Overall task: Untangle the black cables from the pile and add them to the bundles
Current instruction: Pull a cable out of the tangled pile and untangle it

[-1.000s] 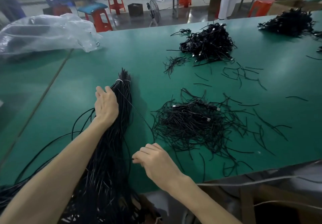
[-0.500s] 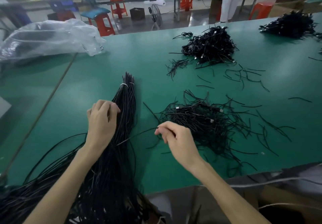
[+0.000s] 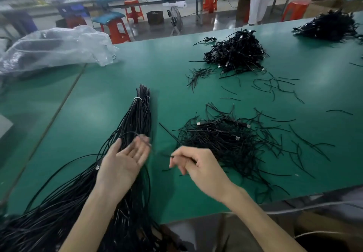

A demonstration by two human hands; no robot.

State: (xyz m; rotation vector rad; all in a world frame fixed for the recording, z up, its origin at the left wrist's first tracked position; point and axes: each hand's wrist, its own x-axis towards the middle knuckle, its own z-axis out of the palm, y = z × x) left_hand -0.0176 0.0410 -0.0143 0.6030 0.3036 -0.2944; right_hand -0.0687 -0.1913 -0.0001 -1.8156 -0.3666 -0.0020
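A long bundle of black cables [image 3: 137, 118], tied near its far tip with white ties, lies on the green table [image 3: 110, 86] and fans out toward me over the front edge. My left hand [image 3: 123, 161] hovers over it with the palm turned up and the fingers relaxed; a thin cable loop arches past its fingertips. To the right sits the tangled pile of black cables [image 3: 222, 139]. At the pile's left edge my right hand [image 3: 198, 165] pinches one thin black cable [image 3: 167, 155] between thumb and fingers.
A crumpled clear plastic bag [image 3: 59, 49] lies at the far left. Two more cable heaps sit at the back, one in the middle [image 3: 235, 55] and one at the far right [image 3: 328, 28]. Loose cable scraps [image 3: 275, 85] are scattered between them. The table's front edge runs just below my wrists.
My left hand lifted off the bundle and turned palm up with the fingers spread. My right hand moved right and forward to the pile's edge, still pinching a cable.
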